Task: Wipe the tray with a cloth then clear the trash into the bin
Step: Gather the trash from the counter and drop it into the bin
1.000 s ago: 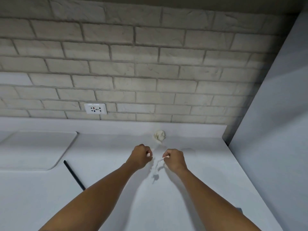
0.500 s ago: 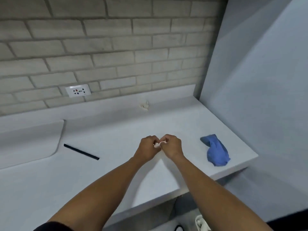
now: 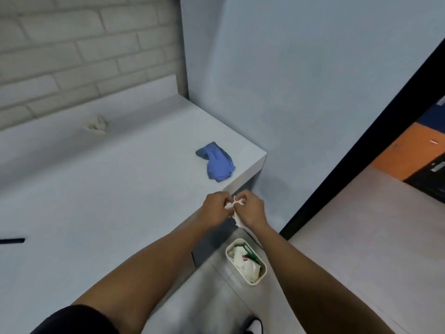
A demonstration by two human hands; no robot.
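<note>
No brand, label or writing can be read anywhere in the view.

The person's left hand [image 3: 215, 206] and right hand [image 3: 250, 208] meet just past the front edge of the white countertop [image 3: 101, 189], near its front right corner. Both hands have their fingers curled tight and together pinch a small scrap of white paper trash [image 3: 234, 208]. The scrap is crumpled between the fingertips, and a short tail of it hangs down below the right hand; its long axis runs roughly up and down, the loose end pointing toward the floor.

The bin [image 3: 261, 276] stands on the grey floor below the hands and slightly to the right, close to the countertop's front right corner. It is a pale, rounded oblong container, its long axis running diagonally from near the counter out toward the lower right. It holds crumpled white paper with bits of green and red.

A blue cloth [image 3: 218, 161] lies bunched on the countertop near the right edge, close to the front right corner, its long axis running from back left to front right. A second crumpled paper wad [image 3: 96, 124] sits by the back edge, just beside the brick wall. The end of a thin black stick [image 3: 12, 240] shows at the left of the countertop.
</note>
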